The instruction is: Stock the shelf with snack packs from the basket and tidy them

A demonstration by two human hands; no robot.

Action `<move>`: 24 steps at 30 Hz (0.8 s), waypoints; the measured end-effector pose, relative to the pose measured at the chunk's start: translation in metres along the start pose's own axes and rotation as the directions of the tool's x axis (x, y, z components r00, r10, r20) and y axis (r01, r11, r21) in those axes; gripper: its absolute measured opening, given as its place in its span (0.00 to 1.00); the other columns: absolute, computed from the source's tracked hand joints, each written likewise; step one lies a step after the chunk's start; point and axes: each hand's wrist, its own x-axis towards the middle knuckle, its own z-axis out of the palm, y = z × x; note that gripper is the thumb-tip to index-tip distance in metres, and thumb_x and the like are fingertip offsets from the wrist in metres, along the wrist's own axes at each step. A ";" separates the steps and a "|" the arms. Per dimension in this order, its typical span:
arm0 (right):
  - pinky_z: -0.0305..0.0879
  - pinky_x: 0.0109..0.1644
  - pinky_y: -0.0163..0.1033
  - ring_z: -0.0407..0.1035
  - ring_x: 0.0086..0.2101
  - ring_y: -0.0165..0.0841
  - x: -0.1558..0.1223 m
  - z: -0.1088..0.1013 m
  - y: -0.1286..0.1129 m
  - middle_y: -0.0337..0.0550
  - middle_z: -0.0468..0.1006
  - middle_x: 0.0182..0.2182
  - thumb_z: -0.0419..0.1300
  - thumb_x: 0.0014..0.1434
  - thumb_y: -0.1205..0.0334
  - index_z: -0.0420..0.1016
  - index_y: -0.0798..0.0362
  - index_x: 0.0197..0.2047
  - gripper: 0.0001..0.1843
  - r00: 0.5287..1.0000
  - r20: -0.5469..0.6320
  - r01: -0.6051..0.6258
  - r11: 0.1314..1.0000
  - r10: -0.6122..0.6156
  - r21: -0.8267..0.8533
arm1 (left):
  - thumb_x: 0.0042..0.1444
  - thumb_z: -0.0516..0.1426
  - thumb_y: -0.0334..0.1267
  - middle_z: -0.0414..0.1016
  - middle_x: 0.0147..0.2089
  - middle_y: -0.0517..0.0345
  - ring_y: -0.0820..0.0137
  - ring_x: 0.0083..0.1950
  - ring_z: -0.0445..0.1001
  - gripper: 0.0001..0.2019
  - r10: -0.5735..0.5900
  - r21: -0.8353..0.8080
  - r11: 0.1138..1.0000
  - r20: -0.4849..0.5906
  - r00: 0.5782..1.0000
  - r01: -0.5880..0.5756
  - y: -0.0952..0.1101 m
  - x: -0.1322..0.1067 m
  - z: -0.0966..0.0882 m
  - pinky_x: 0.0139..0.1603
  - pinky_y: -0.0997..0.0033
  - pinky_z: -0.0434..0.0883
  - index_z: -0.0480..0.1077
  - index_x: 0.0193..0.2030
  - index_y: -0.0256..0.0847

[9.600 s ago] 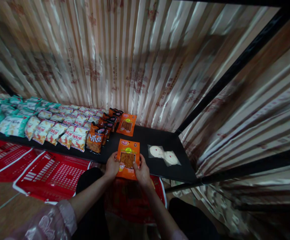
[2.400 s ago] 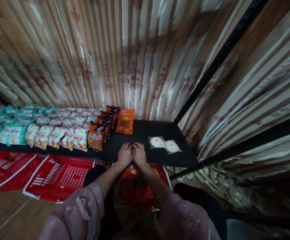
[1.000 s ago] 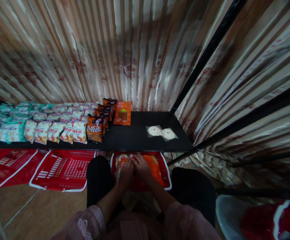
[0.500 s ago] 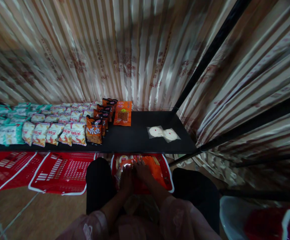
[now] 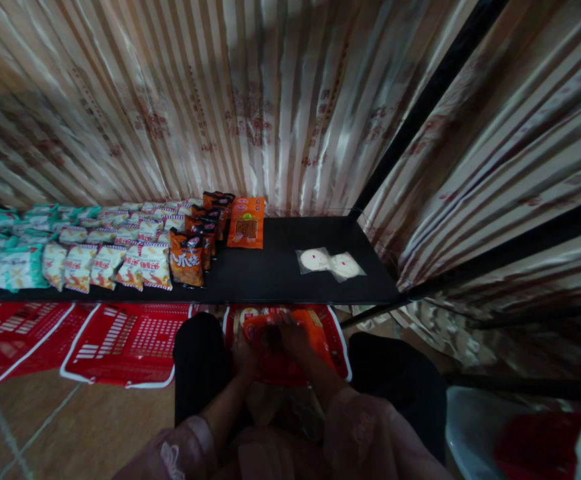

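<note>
Both my hands are inside a red basket [image 5: 344, 357] with a white rim, between my knees below the black shelf. An orange snack packet [image 5: 256, 325] with a dark patch is between them. My left hand [image 5: 245, 352] grips its left side, though the fingers are dim and blurred. My right hand [image 5: 293, 335] is closed at its right side, with fingers over the upper edge. More orange packets [image 5: 320, 331] lie in the basket to the right. Round pale packs [image 5: 247, 313] show at its back left.
On the black shelf [image 5: 280, 273] stand rows of green-and-white packets [image 5: 17, 268], white snack bags [image 5: 155, 265] and orange-black bags [image 5: 187, 260]. An orange packet [image 5: 246, 223] lies flat behind; two white round packs [image 5: 330, 262] are to the right. Another red basket [image 5: 125, 347] is at left.
My hands have moved apart, the left slightly left and down and the right slightly right. The orange packet between them now shows more of its face. The view has shifted slightly.
</note>
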 end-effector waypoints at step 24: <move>0.56 0.53 0.48 0.57 0.56 0.51 -0.005 0.017 0.005 0.59 0.64 0.57 0.64 0.48 0.47 0.60 0.54 0.61 0.40 0.978 -0.037 -0.200 0.977 0.203 0.075 | 0.47 0.57 0.26 0.79 0.36 0.47 0.62 0.37 0.78 0.15 -0.184 -0.212 0.955 0.127 0.975 0.207 -0.007 0.006 -0.003 0.35 0.70 0.72 0.70 0.44 0.34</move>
